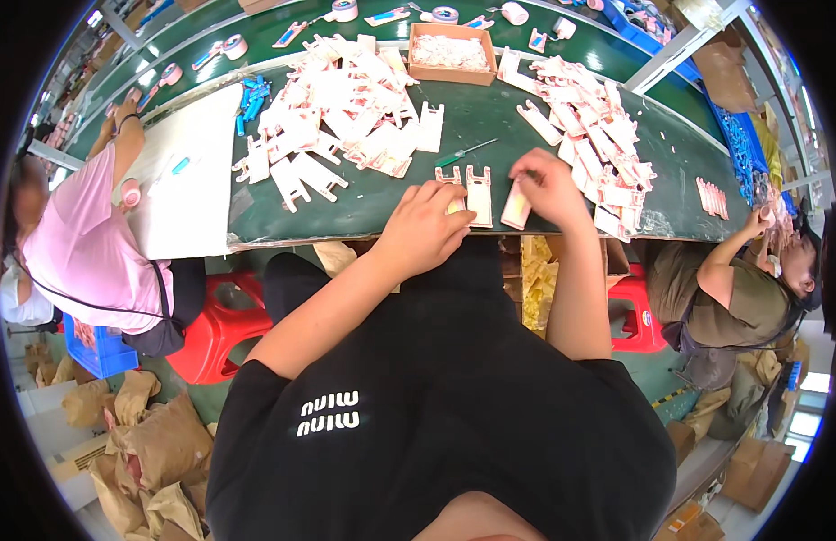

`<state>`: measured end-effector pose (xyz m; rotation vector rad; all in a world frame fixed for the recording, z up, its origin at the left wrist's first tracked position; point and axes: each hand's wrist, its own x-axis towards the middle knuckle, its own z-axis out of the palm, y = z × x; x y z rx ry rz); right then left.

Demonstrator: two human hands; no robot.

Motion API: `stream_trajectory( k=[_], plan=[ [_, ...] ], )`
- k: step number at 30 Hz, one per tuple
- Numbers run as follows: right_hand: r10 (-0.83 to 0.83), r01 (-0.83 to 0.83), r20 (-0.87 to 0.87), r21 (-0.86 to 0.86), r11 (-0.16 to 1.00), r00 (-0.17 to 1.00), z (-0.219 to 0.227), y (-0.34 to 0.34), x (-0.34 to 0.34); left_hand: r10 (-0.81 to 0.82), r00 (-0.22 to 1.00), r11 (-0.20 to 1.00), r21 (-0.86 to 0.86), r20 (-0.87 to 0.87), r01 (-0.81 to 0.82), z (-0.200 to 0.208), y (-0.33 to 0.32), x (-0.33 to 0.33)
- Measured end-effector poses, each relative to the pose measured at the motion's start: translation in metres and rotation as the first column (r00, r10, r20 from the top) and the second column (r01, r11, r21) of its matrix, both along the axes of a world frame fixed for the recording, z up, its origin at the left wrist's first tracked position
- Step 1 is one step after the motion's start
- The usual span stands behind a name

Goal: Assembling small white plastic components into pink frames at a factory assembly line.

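Near the table's front edge, my left hand (425, 227) is curled over a pale pink plastic part, with its fingertips and thumb against it; its forked end (448, 175) sticks out above the fingers. A second forked pink part (479, 197) lies flat just to the right of those fingertips. My right hand (551, 191) is bent, its fingers closed at the top of another pink part (515, 209), which is slightly tilted near the edge. The fingertips of that hand are partly hidden. Beyond the parts lies a screwdriver with a green handle (450, 160).
Heaps of pink parts stand at left (346, 108) and right (598, 126). A cardboard box (452, 76) of small pieces sits between them. Blue pieces (252, 101) lie beside a white sheet (188, 171). A conveyor (382, 34) runs behind. Co-workers sit on both sides.
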<state>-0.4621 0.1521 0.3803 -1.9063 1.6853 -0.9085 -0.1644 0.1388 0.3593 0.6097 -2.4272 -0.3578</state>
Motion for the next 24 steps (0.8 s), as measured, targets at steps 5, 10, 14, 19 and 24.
stream_trajectory(
  k=[5,10,14,19,24],
  plan=[
    [-0.056,0.055,-0.022,-0.064,0.996,0.998,-0.009,0.009,0.029,-0.031,0.999,0.999,0.041,-0.011,0.032,-0.004,-0.007,-0.003],
    [-0.061,0.072,0.091,-0.118,0.990,0.994,-0.012,0.000,0.032,0.030,0.986,0.999,-0.018,-0.163,-0.034,0.005,-0.003,0.005],
    [-0.153,0.150,-0.003,-0.190,0.970,0.988,-0.011,-0.022,0.030,0.296,0.945,0.951,-0.052,-0.140,-0.305,0.010,-0.017,0.031],
    [0.048,-0.048,-0.007,-0.140,0.989,0.999,0.018,-0.058,0.067,0.451,0.880,0.889,-0.170,0.152,-0.426,-0.005,-0.058,0.049],
    [0.224,-0.256,-0.245,-0.110,0.960,0.943,-0.004,-0.118,0.085,0.532,0.810,0.843,-0.243,0.245,-0.480,-0.008,-0.086,0.058]
  ],
)
